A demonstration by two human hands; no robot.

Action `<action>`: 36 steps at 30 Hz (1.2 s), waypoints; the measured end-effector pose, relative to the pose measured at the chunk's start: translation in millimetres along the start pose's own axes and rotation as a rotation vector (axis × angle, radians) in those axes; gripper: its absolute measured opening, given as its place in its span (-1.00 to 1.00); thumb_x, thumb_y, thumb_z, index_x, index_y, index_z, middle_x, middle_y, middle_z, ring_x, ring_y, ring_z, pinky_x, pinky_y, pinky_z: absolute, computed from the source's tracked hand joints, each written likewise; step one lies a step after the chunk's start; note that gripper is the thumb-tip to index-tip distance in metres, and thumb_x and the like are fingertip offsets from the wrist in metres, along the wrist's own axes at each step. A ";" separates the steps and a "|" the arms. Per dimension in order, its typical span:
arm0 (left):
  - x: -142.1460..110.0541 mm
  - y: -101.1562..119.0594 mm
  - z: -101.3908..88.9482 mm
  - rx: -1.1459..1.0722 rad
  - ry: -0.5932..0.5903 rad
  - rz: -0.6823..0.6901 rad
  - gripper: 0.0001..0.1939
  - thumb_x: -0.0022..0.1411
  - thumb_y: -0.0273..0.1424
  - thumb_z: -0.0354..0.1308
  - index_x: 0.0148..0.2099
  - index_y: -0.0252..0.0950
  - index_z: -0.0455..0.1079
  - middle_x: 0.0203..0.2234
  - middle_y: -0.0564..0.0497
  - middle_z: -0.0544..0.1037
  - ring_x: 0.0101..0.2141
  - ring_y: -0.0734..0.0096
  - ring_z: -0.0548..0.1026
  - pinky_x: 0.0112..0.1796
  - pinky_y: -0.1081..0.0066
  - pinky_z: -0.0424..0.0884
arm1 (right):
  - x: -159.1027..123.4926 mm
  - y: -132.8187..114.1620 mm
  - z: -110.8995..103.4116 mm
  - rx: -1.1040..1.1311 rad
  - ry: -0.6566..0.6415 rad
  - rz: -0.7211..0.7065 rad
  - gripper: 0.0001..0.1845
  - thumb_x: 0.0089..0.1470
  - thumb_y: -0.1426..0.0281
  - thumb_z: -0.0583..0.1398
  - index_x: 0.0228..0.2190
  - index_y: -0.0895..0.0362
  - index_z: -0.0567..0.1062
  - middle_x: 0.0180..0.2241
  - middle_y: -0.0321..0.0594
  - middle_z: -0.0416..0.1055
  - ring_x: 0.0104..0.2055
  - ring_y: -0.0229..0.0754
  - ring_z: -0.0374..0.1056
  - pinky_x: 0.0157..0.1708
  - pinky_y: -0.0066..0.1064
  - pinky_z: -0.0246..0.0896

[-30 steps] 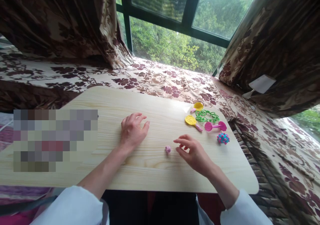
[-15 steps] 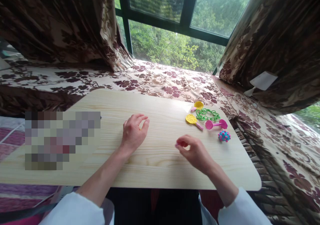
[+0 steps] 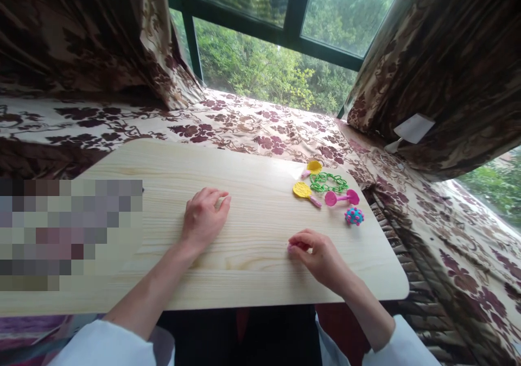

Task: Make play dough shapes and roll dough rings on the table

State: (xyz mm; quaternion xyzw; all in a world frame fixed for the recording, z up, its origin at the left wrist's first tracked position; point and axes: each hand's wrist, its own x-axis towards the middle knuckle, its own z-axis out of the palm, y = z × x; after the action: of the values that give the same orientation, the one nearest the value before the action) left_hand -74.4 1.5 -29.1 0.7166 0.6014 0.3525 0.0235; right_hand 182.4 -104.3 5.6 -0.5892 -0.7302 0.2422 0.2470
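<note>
My right hand (image 3: 321,257) is just above the front right part of the wooden table (image 3: 252,284). Its thumb and fingertips pinch a small pink piece of modelling clay (image 3: 290,248), mostly hidden by the fingers. To its left, my left hand (image 3: 204,214) is low over the tabletop, palm down. Its fingers are loosely bent, with a gap to the thumb, and no object shows in it. Beyond my right hand lie a blue ball with pink dots (image 3: 354,216) and a pink dumbbell shape (image 3: 342,197).
Two yellow racket shapes (image 3: 302,190) with pink handles lie by a green chain (image 3: 329,182) at the table's back right. A blurred-out patch (image 3: 77,225) covers the left side. Behind are a floral-covered ledge (image 3: 244,119), curtains, a window and a small white lamp (image 3: 414,128).
The view has shifted, so the table and clay shapes appear farther left. My left hand's fingers and thumb have drawn closer together. The right hand keeps its pinch and sits slightly lower.
</note>
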 end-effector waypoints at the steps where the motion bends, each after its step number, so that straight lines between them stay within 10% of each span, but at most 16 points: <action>1: -0.5 -0.1 -1.5 -0.010 -0.004 0.005 -0.74 0.15 -0.27 -0.05 -0.23 -0.23 0.40 -0.28 0.00 0.46 -0.20 0.31 0.39 -0.14 0.33 0.29 | -0.4 -3.0 1.9 -0.004 -0.007 -0.005 -0.88 0.04 0.43 0.11 -0.37 0.08 0.46 -0.42 -0.29 0.40 -0.40 -0.28 0.32 -0.38 -0.47 0.20; 8: -11.2 5.5 -20.6 -0.069 -0.013 0.022 -0.76 0.16 -0.30 -0.05 -0.23 -0.23 0.40 -0.25 0.00 0.46 -0.18 0.32 0.39 -0.13 0.33 0.30 | -7.2 -17.4 15.0 -0.262 0.035 -0.116 -0.80 0.08 0.48 0.05 -0.43 0.11 0.47 -0.33 -0.19 0.36 -0.28 -0.23 0.28 -0.28 -0.43 0.17; 17: -41.5 40.9 -46.8 -0.217 -0.033 0.041 -0.79 0.15 -0.35 -0.03 -0.22 -0.22 0.40 -0.24 0.01 0.45 -0.17 0.34 0.38 -0.10 0.31 0.31 | -3.3 -8.9 10.9 0.006 -0.007 -0.043 -0.82 0.06 0.42 0.09 -0.36 0.09 0.51 -0.36 -0.24 0.39 -0.38 -0.28 0.32 -0.37 -0.47 0.22; 36: -54.4 62.5 -42.3 -0.354 -0.091 0.032 -0.80 0.15 -0.37 -0.01 -0.21 -0.23 0.39 -0.26 -0.01 0.45 -0.17 0.33 0.38 -0.10 0.27 0.28 | 10.5 -6.7 10.5 -0.093 0.018 -0.022 -0.85 0.01 0.41 0.14 -0.45 0.10 0.53 -0.42 -0.25 0.38 -0.41 -0.28 0.31 -0.39 -0.48 0.16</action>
State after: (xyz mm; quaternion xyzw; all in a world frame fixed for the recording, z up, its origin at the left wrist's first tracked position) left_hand -45.6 -80.0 5.3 0.7259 0.5167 0.4204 0.1710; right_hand 168.7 -95.8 2.7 -0.5943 -0.7448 0.1998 0.2284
